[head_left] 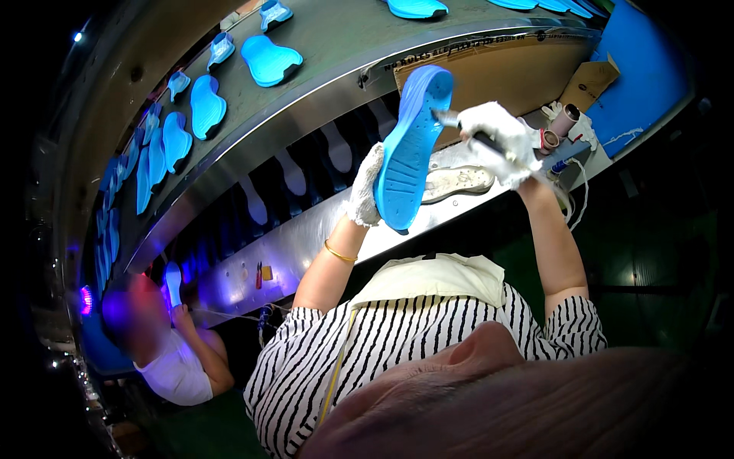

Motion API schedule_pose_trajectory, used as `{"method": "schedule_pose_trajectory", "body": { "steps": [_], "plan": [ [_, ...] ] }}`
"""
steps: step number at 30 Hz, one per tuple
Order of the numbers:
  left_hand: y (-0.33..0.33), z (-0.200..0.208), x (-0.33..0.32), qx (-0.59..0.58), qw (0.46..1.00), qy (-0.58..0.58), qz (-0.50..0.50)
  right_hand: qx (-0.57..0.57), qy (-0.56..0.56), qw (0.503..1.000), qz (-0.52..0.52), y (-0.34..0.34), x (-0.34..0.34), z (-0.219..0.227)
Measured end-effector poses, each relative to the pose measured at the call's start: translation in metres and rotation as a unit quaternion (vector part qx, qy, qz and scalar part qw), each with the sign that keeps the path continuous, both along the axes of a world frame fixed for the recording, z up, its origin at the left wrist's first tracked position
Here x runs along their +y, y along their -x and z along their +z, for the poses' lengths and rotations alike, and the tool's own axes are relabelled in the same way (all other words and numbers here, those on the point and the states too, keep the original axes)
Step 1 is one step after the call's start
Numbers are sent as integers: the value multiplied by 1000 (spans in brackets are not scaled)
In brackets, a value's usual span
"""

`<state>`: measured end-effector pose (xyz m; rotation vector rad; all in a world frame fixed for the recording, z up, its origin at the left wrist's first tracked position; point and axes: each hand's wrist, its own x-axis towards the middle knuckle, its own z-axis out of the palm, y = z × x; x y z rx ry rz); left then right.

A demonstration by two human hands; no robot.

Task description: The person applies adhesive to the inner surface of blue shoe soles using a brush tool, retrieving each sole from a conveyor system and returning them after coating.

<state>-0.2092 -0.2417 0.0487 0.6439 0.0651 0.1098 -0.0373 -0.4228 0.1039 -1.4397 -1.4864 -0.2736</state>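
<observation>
My left hand, in a white knit glove, grips the left side of a blue shoe sole. The sole is held up and tilted, its dotted and grooved face toward me. My right hand, also gloved in white, is closed around a slim dark-handled tool. Its greyish tip reaches the sole's upper right edge; whether it touches I cannot tell, and blur hides the tool's exact kind. Below the right hand, a whitish sole-shaped piece lies on the bright metal bench, partly behind the blue sole.
Beyond the bench runs a conveyor belt carrying several blue soles. Dark slots below it hold pale soles. At right are a cardboard box, a cup-like container and a hose. Another person sits at left, holding a sole.
</observation>
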Motion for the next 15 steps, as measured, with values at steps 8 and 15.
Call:
{"method": "schedule_pose_trajectory", "body": {
  "steps": [8,15],
  "plan": [
    [-3,-12,2,1,998,50,-32,340,-45,939,15,20,6,-25],
    [-15,-23,-6,-122,969,212,-41,398,-72,912,72,82,36,-25]
  ]
}}
